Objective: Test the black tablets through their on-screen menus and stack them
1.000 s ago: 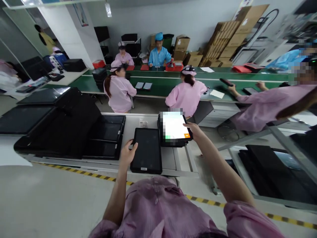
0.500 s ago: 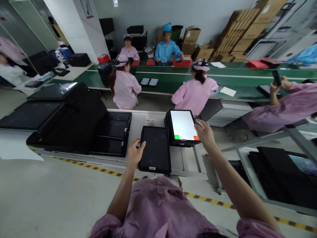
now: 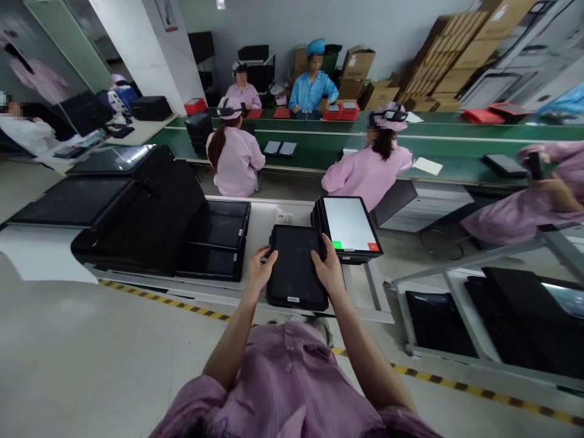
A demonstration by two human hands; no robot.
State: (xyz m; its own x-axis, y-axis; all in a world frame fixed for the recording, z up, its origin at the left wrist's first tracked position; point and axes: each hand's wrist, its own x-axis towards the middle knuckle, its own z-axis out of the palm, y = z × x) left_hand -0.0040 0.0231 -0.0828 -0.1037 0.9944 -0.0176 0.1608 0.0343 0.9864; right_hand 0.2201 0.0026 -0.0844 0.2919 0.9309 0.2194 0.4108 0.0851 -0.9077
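Observation:
A black tablet (image 3: 296, 267) with a dark screen and a small white label at its near edge lies in front of me, held by both sides. My left hand (image 3: 261, 267) is closed on its left edge, thumb over the frame. On the opposite edge, my right hand (image 3: 327, 264) grips with the thumb on top. The fingertips beneath are partly hidden. Just right of it, a lit tablet (image 3: 349, 222) with a white screen and green and red corner boxes tops a stack of tablets.
Black tablets (image 3: 214, 228) lie left on the grey cart (image 3: 262, 222), beside a large dark stack (image 3: 150, 213). A metal rack (image 3: 449, 286) with black panels stands right. Beyond, co-workers in pink (image 3: 235, 155) sit along a green bench (image 3: 310, 161).
My right hand has moved left from the lit tablet to the right edge of the dark tablet. My left hand stays at the left edge. The view has shifted slightly.

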